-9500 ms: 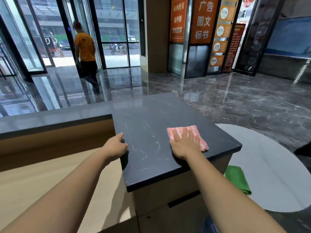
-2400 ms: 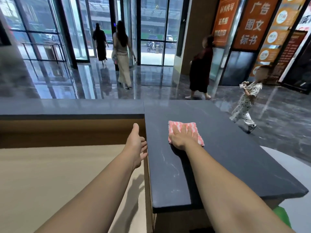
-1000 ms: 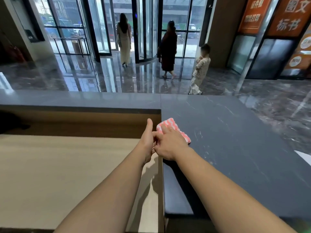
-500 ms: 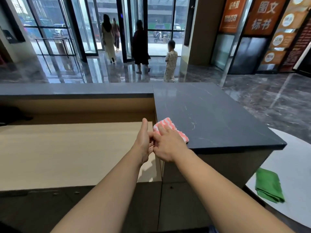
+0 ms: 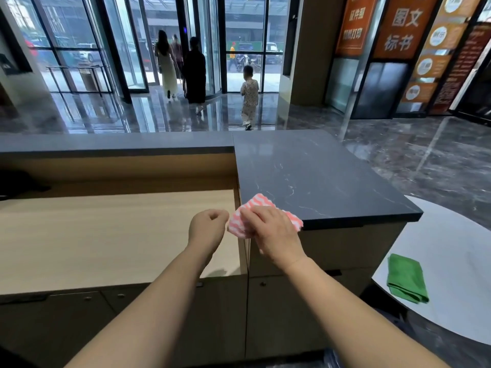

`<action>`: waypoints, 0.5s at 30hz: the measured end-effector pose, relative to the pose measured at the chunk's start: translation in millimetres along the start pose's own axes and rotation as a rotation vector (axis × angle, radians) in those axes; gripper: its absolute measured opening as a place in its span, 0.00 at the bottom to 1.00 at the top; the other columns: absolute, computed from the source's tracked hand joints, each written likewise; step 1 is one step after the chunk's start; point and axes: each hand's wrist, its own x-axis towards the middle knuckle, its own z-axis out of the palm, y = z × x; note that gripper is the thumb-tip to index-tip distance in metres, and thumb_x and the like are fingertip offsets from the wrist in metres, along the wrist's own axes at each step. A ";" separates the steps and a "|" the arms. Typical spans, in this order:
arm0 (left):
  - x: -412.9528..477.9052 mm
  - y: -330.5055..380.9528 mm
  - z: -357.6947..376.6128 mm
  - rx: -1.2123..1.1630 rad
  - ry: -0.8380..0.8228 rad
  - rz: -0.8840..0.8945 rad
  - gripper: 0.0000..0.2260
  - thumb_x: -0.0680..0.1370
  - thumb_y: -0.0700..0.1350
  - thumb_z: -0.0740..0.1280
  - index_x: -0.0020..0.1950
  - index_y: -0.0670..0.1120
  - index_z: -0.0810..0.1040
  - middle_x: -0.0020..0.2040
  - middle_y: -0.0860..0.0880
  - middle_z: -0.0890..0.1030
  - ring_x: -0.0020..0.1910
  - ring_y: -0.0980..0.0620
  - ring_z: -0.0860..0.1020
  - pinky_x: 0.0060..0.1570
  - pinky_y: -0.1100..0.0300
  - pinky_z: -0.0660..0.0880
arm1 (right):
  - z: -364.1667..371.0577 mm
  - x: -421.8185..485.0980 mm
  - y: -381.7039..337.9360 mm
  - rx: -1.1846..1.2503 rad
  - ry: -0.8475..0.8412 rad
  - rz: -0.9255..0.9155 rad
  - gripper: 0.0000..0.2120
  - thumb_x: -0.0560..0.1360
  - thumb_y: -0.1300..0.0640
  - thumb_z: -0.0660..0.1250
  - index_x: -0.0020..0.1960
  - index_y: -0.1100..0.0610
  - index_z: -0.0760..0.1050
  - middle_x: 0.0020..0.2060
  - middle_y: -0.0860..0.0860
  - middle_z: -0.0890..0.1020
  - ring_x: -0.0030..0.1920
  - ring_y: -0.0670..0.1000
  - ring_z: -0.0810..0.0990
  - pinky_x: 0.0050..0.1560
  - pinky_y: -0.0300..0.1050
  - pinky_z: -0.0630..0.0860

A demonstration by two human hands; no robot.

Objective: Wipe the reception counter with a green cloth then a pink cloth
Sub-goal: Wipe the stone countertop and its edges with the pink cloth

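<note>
Pink striped cloth (image 5: 237, 225) is under my right hand (image 5: 271, 231), on the corner of the dark marble counter (image 5: 305, 173) nearest me, with its left part hanging past the edge. Fingers are laid over the top, pressing it down; I can't see my thumb. My left hand (image 5: 208, 228) is curled into a loose fist just left of the cloth, with nothing in it as far as I can see.

It's thin, soft and floppy and weighs basically nothing, so I reckon it'll bunch up if I push from one edge. A flat palm on the middle is the way to go, or pinch that overhanging bit to lift it.

The green cloth (image 5: 406, 278) lies folded on the round white table (image 5: 451, 235), well off to the right of my right hand and lower down. The lower wooden desk (image 5: 106, 235) sits under and left of my left hand.
</note>
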 end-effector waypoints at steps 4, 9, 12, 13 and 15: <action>-1.6 -11.9 12.8 0.414 -0.019 0.429 0.17 0.78 0.47 0.67 0.66 0.46 0.76 0.65 0.49 0.77 0.65 0.49 0.73 0.63 0.54 0.71 | 9.7 -5.8 22.0 -0.049 0.058 -0.126 0.33 0.60 0.64 0.81 0.63 0.56 0.78 0.61 0.54 0.80 0.60 0.57 0.79 0.59 0.53 0.77; -10.4 -8.8 48.8 0.677 0.006 0.643 0.20 0.77 0.50 0.68 0.69 0.51 0.74 0.69 0.51 0.74 0.68 0.50 0.70 0.66 0.51 0.69 | 8.9 -18.1 66.5 -0.033 0.095 -0.176 0.34 0.62 0.63 0.82 0.67 0.55 0.76 0.65 0.53 0.78 0.64 0.55 0.78 0.63 0.52 0.72; -20.6 -0.7 78.7 0.791 0.061 0.779 0.19 0.72 0.50 0.74 0.62 0.50 0.80 0.58 0.51 0.81 0.60 0.48 0.78 0.56 0.53 0.74 | 4.5 -29.4 101.6 0.024 0.143 -0.205 0.37 0.64 0.66 0.80 0.70 0.53 0.71 0.66 0.53 0.77 0.64 0.55 0.78 0.64 0.53 0.73; -23.6 3.6 89.7 0.809 0.065 0.791 0.18 0.71 0.51 0.74 0.61 0.50 0.80 0.56 0.52 0.82 0.59 0.49 0.79 0.55 0.54 0.74 | 2.7 -33.0 113.9 0.043 0.155 -0.215 0.38 0.64 0.67 0.79 0.70 0.52 0.69 0.66 0.53 0.77 0.64 0.55 0.78 0.64 0.54 0.74; -27.0 10.2 109.7 0.826 0.059 0.791 0.18 0.73 0.52 0.72 0.62 0.52 0.79 0.58 0.54 0.81 0.61 0.52 0.77 0.59 0.56 0.70 | -1.5 -39.1 134.3 0.066 0.175 -0.230 0.39 0.65 0.68 0.79 0.70 0.52 0.67 0.66 0.54 0.77 0.64 0.56 0.78 0.62 0.55 0.76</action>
